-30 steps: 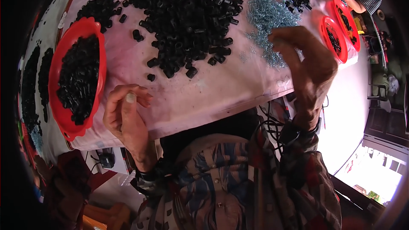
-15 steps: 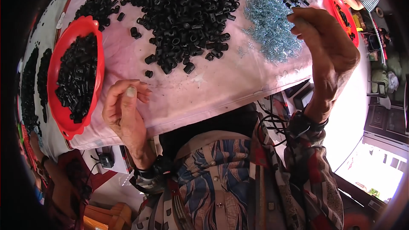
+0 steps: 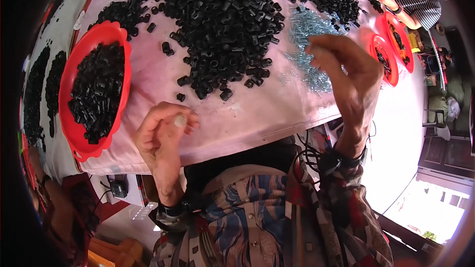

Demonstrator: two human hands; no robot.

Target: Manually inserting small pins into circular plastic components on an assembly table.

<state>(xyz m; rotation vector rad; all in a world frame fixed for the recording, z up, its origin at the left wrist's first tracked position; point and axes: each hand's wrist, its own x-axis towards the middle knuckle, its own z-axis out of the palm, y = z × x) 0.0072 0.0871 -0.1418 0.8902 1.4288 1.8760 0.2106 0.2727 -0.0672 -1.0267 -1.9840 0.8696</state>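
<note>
- Where the large heap of black tubular pieces [image 3: 222, 29] spreads over the pink cloth [image 3: 237, 123], a few strays lie loose at its near edge.
- Right of that heap, beside it, is a pile of tiny pale-blue pieces [image 3: 306, 22].
- The right hand [image 3: 351, 74], right of the heap, is over the near part of the blue pile, thumb and fingers drawn together; whether they grip a piece I cannot tell.
- The left hand [image 3: 163, 131], nearer the person than the heap and left of its middle, is loosely curled, thumb toward fingers; I cannot tell if it holds anything.
- Left of the heap sits a red bowl [image 3: 69, 71] with more black pieces inside.
</note>
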